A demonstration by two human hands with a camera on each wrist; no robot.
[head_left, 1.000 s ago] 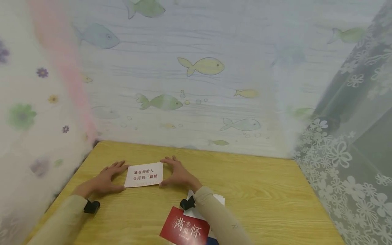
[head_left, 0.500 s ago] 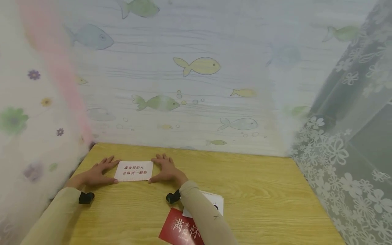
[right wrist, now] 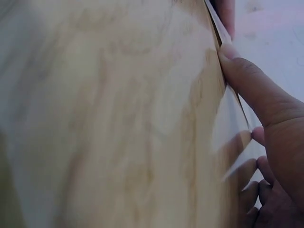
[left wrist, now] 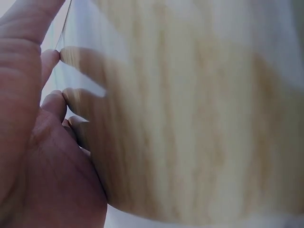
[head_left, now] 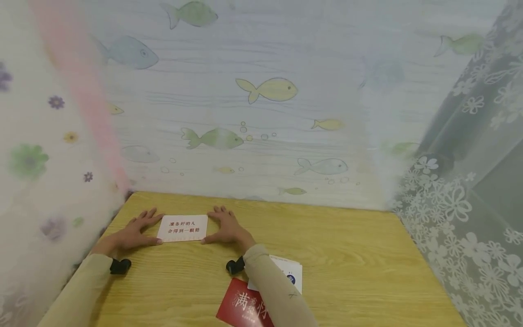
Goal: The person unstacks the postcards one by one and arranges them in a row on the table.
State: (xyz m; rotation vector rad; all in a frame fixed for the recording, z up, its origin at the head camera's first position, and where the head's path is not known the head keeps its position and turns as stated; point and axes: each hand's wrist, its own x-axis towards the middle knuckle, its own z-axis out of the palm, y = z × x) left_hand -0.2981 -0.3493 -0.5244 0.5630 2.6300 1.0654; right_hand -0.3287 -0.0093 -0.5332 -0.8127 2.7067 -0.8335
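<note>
A white card [head_left: 182, 228] with two lines of red Chinese characters lies at the far left of the table. It looks flat on the wood or nearly so. My left hand [head_left: 135, 232] is at its left edge, thumb and forefinger spread to touch the corners. At the opposite edge my right hand [head_left: 229, 228] touches the card the same way, fingers spread. The right wrist view shows the right thumb [right wrist: 249, 80] against the thin card edge. In the left wrist view, the left hand [left wrist: 52, 156] rests along the table surface; the thumb's tip is out of frame.
Near the front of the wood-grain table [head_left: 347, 263] lie a red card [head_left: 241, 302] with white characters and several white cards [head_left: 295, 272], partly covered by my right forearm. A fish-patterned curtain [head_left: 265, 113] rises behind the table; lace fabric [head_left: 453, 227] hangs at the right.
Both hands have moved the white card a little to the left and away from me, and it looks squarer to the table. More of the white cards beneath the right forearm shows.
</note>
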